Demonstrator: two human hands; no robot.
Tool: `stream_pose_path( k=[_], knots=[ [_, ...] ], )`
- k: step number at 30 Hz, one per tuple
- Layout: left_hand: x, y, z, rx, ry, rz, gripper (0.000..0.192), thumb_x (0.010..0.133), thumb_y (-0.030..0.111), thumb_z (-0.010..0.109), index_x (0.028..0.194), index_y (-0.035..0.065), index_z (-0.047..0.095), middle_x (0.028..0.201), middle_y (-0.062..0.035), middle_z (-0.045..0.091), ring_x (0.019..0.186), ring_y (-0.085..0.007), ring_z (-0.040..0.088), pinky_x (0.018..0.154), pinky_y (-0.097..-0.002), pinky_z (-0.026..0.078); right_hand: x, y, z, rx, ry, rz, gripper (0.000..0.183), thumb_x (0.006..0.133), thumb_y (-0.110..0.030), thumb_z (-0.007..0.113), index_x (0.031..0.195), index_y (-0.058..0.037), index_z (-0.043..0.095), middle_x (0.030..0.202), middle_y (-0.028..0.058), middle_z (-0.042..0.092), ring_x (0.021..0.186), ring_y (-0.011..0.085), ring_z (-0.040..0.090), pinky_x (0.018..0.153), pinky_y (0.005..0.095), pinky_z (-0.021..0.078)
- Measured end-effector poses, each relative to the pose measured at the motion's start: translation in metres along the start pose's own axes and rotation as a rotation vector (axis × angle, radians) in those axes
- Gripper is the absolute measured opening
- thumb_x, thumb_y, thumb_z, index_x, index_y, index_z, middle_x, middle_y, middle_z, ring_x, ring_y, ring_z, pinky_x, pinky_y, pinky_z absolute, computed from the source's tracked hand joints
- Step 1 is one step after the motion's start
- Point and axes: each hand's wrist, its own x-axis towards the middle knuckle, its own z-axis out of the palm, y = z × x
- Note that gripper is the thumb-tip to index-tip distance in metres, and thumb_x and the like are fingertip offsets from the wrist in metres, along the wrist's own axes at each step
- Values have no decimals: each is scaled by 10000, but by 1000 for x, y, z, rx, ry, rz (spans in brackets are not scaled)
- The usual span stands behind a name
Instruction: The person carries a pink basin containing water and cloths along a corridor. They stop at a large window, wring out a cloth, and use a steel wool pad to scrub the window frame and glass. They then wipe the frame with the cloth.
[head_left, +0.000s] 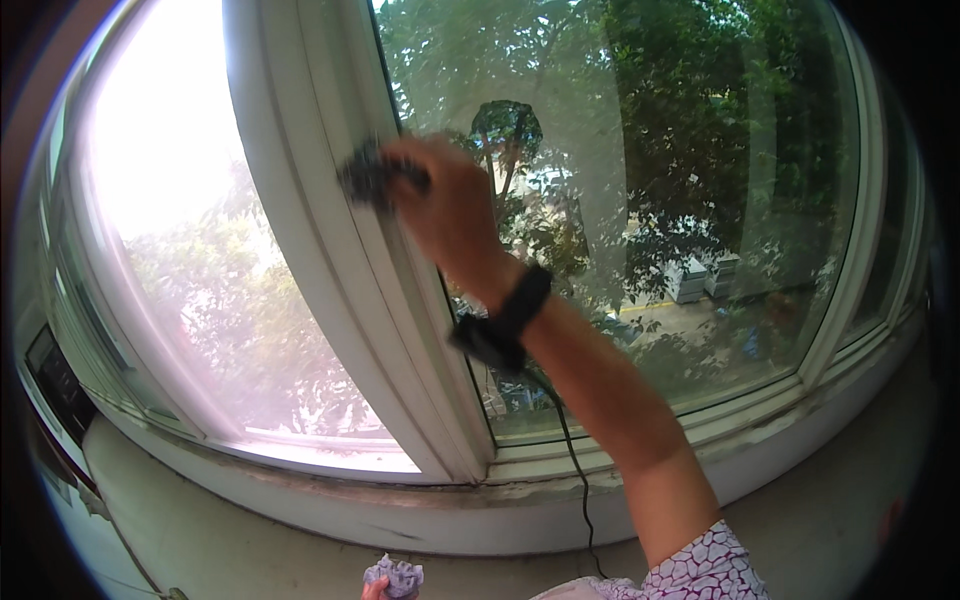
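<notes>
My right hand (442, 191) is raised at the white window frame (360, 247), its fingers closed on a dark, crumpled cloth (367, 176) that lies against the upright frame member. The hand and cloth are somewhat blurred. A black strap with a small black device (499, 337) sits round the right wrist, and a thin dark cable (574, 457) hangs below it. Low in the picture, my left hand (375, 589) shows only in part, gripping a crumpled light purple cloth (397, 577). A large glass pane (675, 187) stands behind the right arm.
Below the frame runs the window sill (360, 517), its upper edge worn. To the left is a bright window opening (225, 300), with a dark panel (56, 382) at the far left. Trees and pale box-like objects (686, 279) are outside.
</notes>
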Motion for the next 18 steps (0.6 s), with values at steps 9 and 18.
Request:
stream_pose_path(
  k=[9, 18],
  knots=[
    [-6, 9, -30, -48, -40, 63, 316, 932, 197, 537, 1196, 26, 508, 1001, -95, 569, 947, -256, 559, 1016, -482, 405, 3, 16, 6, -20, 4, 107, 204, 693, 43, 656, 867, -62, 679, 860, 124, 609, 844, 284, 601, 737, 351, 495],
    [-7, 25, -11, 63, -38, 33, 333, 925, 192, 537, 1215, 33, 498, 1037, -120, 580, 976, -277, 562, 1019, -494, 404, -154, 12, -20, -31, -80, 303, 321, 614, 136, 648, 854, -74, 682, 923, 96, 590, 902, 274, 596, 767, 353, 507]
  ],
)
